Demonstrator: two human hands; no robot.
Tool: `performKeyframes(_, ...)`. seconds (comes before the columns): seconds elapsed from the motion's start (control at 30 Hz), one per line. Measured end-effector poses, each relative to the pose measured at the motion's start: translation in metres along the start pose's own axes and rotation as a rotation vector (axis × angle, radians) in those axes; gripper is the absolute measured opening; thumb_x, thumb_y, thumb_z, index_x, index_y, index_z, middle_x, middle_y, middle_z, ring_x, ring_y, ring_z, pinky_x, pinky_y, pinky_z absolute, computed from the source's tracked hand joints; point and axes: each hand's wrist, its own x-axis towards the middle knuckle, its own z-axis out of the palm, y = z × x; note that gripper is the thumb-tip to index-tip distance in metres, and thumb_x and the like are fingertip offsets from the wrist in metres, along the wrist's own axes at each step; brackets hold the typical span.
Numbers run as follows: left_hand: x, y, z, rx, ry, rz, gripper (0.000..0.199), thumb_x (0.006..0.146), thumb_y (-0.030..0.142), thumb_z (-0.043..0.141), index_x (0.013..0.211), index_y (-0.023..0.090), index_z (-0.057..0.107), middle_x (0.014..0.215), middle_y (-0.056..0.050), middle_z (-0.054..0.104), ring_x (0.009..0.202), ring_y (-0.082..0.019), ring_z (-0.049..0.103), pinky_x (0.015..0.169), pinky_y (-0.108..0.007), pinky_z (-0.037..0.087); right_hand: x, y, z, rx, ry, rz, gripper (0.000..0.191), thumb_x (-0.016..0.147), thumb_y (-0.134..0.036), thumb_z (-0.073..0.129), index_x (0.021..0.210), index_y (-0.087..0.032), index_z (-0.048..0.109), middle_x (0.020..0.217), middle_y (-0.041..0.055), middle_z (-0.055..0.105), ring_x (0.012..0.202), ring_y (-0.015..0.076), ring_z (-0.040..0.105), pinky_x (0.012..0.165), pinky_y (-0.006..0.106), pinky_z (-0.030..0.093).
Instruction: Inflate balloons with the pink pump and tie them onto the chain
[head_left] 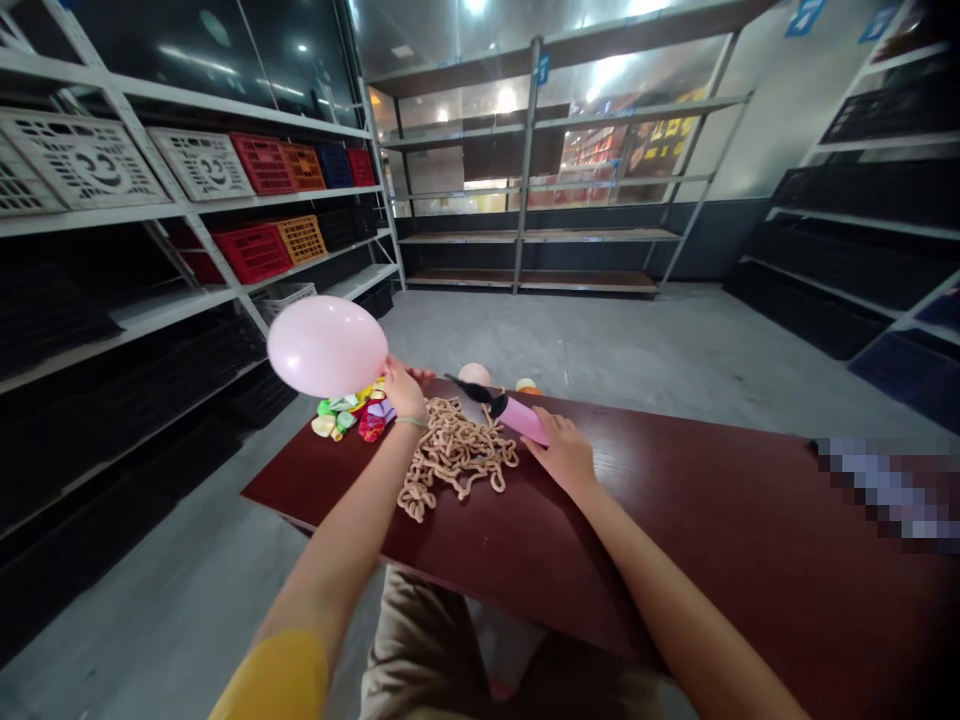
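At the table's left end, my left hand (pixel 405 390) pinches an inflated pale pink balloon (pixel 328 346) at its neck. My right hand (pixel 564 450) is wrapped round a pink balloon pump (pixel 523 417) with a black tip, which points up and left toward my left hand. Between the two hands lies a tangled heap of beige rope (pixel 461 447). Several limp balloons (pixel 371 420) in red, yellow, green and purple lie under the inflated one. The neck of the pink balloon is hidden by my fingers.
The dark red table (pixel 675 520) stretches to the right, with a pixelated patch (pixel 889 490) at its far end. Rounded pale objects (pixel 474 374) show beyond the far edge. Shelving with plastic crates (pixel 259 163) stands left; a metal rack (pixel 517 235) stands behind.
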Motion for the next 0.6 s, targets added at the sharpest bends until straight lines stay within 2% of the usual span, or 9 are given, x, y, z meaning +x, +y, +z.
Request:
performKeyframes(0.03,0.005,0.008,-0.008,0.039,0.01,0.021,0.036,0.098,0.044,0.047,0.079,0.015,0.055,0.062,0.001,0.055,0.054,-0.01,0.055,0.062,-0.027,0.055,0.0,0.001,0.0,0.004,0.006,0.015,0.053,0.091,-0.046,0.056,0.138,-0.023,0.047,0.108,0.0085,0.065,0.096,0.0237,0.056,0.072,0.031,0.039)
performKeyframes(0.1,0.012,0.023,-0.023,0.122,0.006,0.047,0.041,0.096,0.047,0.047,0.066,0.019,0.045,0.049,0.005,0.044,0.045,-0.008,0.05,0.055,-0.023,0.052,-0.001,0.001,0.0,0.01,-0.001,0.007,0.055,0.091,-0.048,0.055,0.139,-0.023,0.046,0.11,0.0095,0.064,0.097,0.0248,0.055,0.072,0.032,0.038)
performKeyframes(0.2,0.016,0.038,-0.043,0.174,-0.034,0.06,0.042,0.093,0.05,0.051,0.064,0.02,0.042,0.048,0.004,0.046,0.044,-0.009,0.052,0.051,-0.022,0.051,-0.002,-0.001,-0.002,0.009,-0.04,-0.077,0.055,0.092,-0.05,0.053,0.14,-0.025,0.047,0.112,0.0103,0.064,0.1,0.0267,0.054,0.076,0.034,0.037)
performKeyframes(0.3,0.015,0.045,-0.058,0.18,-0.045,0.068,0.041,0.092,0.048,0.054,0.063,0.02,0.041,0.048,0.004,0.045,0.042,-0.009,0.05,0.047,-0.021,0.047,-0.003,-0.003,-0.004,0.004,-0.065,-0.136,0.056,0.092,-0.05,0.053,0.142,-0.027,0.047,0.115,0.0108,0.062,0.102,0.028,0.052,0.079,0.035,0.037)
performKeyframes(0.43,0.01,0.035,-0.072,0.219,-0.077,0.081,0.043,0.094,0.045,0.052,0.06,0.021,0.04,0.046,0.004,0.04,0.038,-0.008,0.041,0.039,-0.019,0.036,-0.002,-0.005,-0.003,-0.006,-0.075,-0.169,0.056,0.092,-0.049,0.053,0.145,-0.031,0.045,0.122,0.0103,0.06,0.103,0.0278,0.051,0.083,0.037,0.036)
performKeyframes(0.53,0.002,0.016,-0.078,0.264,-0.084,0.079,0.048,0.096,0.046,0.048,0.056,0.021,0.036,0.045,0.005,0.033,0.036,-0.007,0.031,0.036,-0.019,0.025,-0.001,-0.007,-0.002,0.001,-0.106,-0.211,0.054,0.093,-0.048,0.053,0.143,-0.031,0.048,0.123,0.0094,0.06,0.105,0.0275,0.051,0.086,0.038,0.036)
performKeyframes(0.6,-0.004,0.001,-0.082,0.311,-0.079,0.084,0.051,0.097,0.045,0.046,0.054,0.021,0.035,0.045,0.004,0.033,0.038,-0.007,0.029,0.037,-0.02,0.024,0.0,-0.008,-0.003,0.001,-0.136,-0.246,0.052,0.093,-0.049,0.053,0.141,-0.03,0.051,0.123,0.009,0.061,0.107,0.0278,0.052,0.087,0.039,0.035)
